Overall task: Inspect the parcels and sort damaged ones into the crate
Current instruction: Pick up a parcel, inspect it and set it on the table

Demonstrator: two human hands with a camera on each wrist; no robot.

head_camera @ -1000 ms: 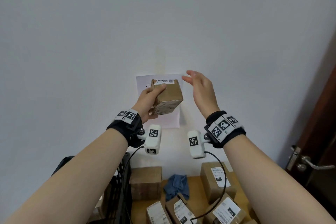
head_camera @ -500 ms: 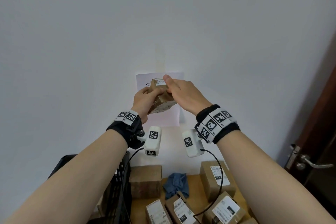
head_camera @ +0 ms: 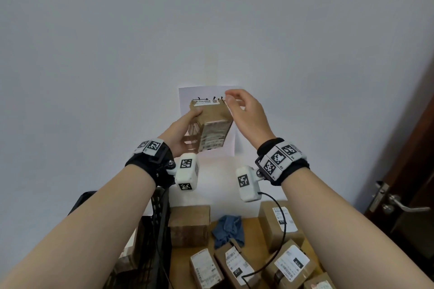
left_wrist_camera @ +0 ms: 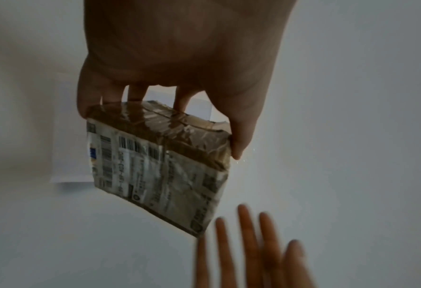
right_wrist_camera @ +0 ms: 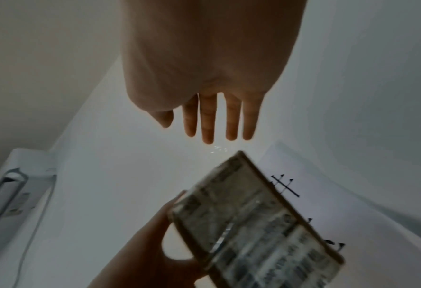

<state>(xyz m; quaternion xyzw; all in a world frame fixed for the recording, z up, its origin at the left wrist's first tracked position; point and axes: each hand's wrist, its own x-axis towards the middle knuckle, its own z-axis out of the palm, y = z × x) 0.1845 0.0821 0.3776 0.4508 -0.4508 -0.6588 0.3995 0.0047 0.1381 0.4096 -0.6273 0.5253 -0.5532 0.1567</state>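
I hold a small brown cardboard parcel (head_camera: 212, 124) up in front of the white wall, at about head height. It is taped over and carries printed labels on two faces (left_wrist_camera: 155, 175). My left hand (head_camera: 182, 130) grips it from the left, thumb on one side and fingers behind (left_wrist_camera: 239, 144). My right hand (head_camera: 242, 112) hovers just right of the parcel's top corner, fingers straight and spread (right_wrist_camera: 217, 120), holding nothing. The parcel (right_wrist_camera: 254, 224) shows blurred in the right wrist view. The black crate (head_camera: 155, 237) stands low at the left.
Below, on a wooden table (head_camera: 253, 232), lie several labelled cardboard parcels (head_camera: 279, 225) and a crumpled blue cloth (head_camera: 227, 227). A plain brown box (head_camera: 189, 225) stands beside the crate. A paper sheet (head_camera: 185, 96) hangs on the wall behind the parcel. A door with a metal handle (head_camera: 399, 204) is at the right.
My right hand, which lay over the parcel half a second ago, has come off it and opened. The parcel has turned in my left hand, its label face now toward me.
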